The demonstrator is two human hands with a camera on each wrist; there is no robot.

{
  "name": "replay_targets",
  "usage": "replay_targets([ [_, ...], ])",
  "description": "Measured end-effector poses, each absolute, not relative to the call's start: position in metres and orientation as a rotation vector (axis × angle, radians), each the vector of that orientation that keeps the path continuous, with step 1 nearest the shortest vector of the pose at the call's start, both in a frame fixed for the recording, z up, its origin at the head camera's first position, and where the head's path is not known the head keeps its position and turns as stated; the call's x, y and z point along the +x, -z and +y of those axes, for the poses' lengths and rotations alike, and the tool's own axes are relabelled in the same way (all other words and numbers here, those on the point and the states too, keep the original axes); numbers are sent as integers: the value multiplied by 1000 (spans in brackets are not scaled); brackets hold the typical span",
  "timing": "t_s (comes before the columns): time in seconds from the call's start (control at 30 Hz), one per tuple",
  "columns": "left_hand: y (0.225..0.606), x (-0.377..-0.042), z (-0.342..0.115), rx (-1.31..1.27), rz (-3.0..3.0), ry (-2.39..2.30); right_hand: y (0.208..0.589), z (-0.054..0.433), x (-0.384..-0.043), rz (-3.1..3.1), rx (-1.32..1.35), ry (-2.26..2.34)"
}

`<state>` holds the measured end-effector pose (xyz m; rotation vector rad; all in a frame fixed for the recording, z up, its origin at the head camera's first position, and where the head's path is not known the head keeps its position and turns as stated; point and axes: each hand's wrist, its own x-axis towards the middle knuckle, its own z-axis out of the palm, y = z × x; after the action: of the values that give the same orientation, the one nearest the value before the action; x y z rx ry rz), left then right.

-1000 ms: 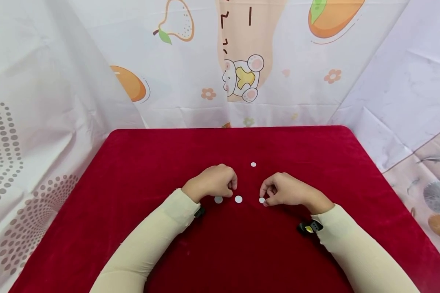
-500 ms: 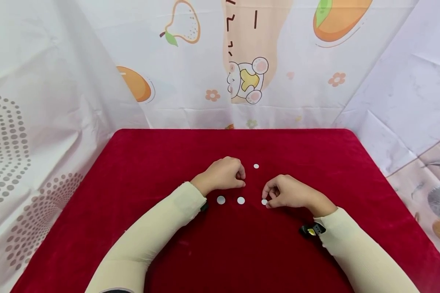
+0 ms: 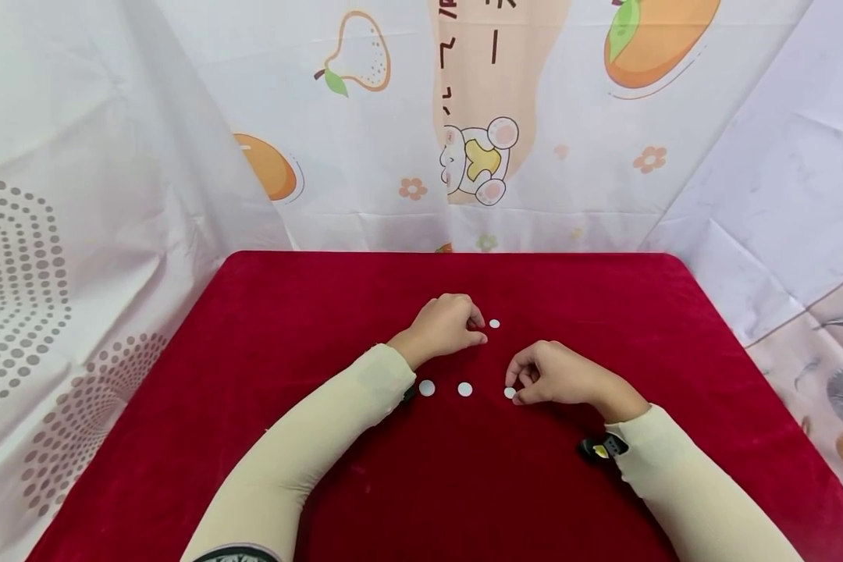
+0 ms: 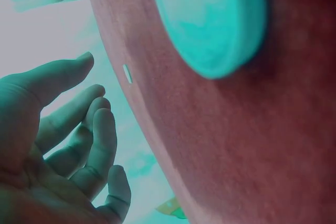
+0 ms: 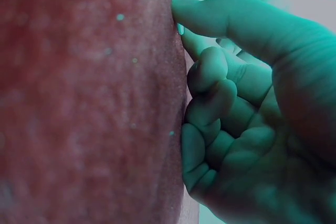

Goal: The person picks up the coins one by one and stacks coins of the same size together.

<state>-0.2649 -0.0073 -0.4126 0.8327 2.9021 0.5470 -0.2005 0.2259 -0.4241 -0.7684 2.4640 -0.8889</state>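
Note:
My right hand [image 3: 558, 375] pinches a small white disc [image 3: 510, 393] at its edge, down on the red cloth. In the right wrist view only a sliver of that disc [image 5: 180, 29] shows between thumb and index finger. My left hand [image 3: 449, 324] is over the cloth with thumb and fingers apart, holding nothing. Just beyond its fingertips lies a farther white disc [image 3: 495, 324], seen edge-on as a thin disc [image 4: 127, 74] in the left wrist view. Between the hands, nearer me, lie a middle disc [image 3: 465, 389] and a left disc [image 3: 427, 388], both flat.
Red velvety cloth [image 3: 407, 499] covers the table, its far edge meeting a printed white curtain [image 3: 365, 156]. More curtain [image 3: 77, 273] hangs along the left side. A dark wrist camera [image 3: 597, 448] sits under the right sleeve.
My left hand has moved forward and right, from beside the near discs to the farther disc. The right hand stays at its disc. The head view has shifted slightly.

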Motion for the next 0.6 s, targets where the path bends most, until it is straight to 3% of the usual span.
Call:
replay_targets([
  [0.6, 421, -287, 14, 758, 2845, -568, 426, 225, -201, 2460, -777, 904],
])
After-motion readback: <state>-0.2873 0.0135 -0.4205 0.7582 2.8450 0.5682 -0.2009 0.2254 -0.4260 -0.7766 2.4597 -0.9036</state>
